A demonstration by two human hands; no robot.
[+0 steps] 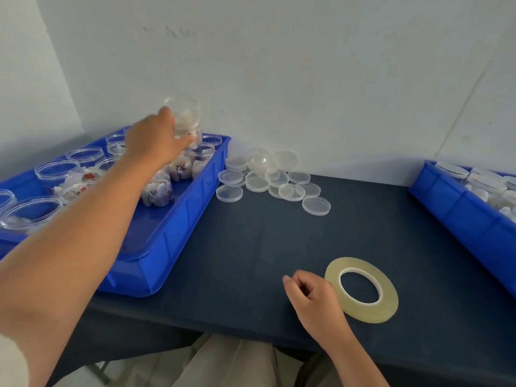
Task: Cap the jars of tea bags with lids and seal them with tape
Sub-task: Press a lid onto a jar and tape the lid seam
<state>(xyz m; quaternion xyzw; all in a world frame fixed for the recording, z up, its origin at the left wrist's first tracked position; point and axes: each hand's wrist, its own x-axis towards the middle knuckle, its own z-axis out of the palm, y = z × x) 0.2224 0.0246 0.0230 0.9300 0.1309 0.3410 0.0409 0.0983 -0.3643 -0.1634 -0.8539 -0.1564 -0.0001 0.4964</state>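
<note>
The person's left hand (152, 142) reaches over the blue plastic tray (178, 238) on the left of the dark bench (251, 247). Its fingers (185, 139) are clamped round a clear round plastic jar of tea bags (185, 115). The jar is uncapped, tilted and lifted above the other open jars (58, 170) standing in the tray, with the thumb on its near rim and the fingers underneath. A loose heap of clear round plastic lids (273, 180) lies on the bench just right of the tray. The right hand (312, 294) rests on the bench with fingers curled together, holding nothing visible, its knuckles against the left edge of a flat roll of clear tape (388, 300). A second blue tray (460, 213) holds capped jars at far right.
</note>
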